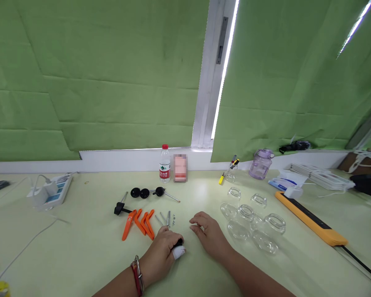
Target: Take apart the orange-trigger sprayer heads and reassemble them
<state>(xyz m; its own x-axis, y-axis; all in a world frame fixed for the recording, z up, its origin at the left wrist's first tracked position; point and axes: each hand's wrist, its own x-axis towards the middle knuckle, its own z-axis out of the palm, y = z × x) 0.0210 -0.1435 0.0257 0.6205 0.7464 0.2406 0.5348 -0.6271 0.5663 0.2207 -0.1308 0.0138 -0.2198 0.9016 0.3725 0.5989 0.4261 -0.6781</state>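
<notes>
My left hand (pixel 163 251) is closed around a small black part (pixel 178 243), mostly hidden by the fingers; white wrapping covers the thumb. My right hand (pixel 205 233) rests just to the right, fingers curved and thumb apart, with nothing visible between them. Beyond the left hand lie several orange levers (pixel 139 222), long bolts (pixel 168 218) and a short row of small nuts (pixel 173 220). Farther back are round black parts (pixel 144 193), a black knob with a metal rod (pixel 159 191), and a black T-shaped piece (pixel 118 208).
Several clear jars (pixel 237 230) lie right of my right hand. Behind stand a water bottle (pixel 165 165), a pink box (pixel 180 168), screwdrivers (pixel 231 167) in a jar and a purple jug (pixel 261 164). Power strips lie right (pixel 309 218) and left (pixel 60 194).
</notes>
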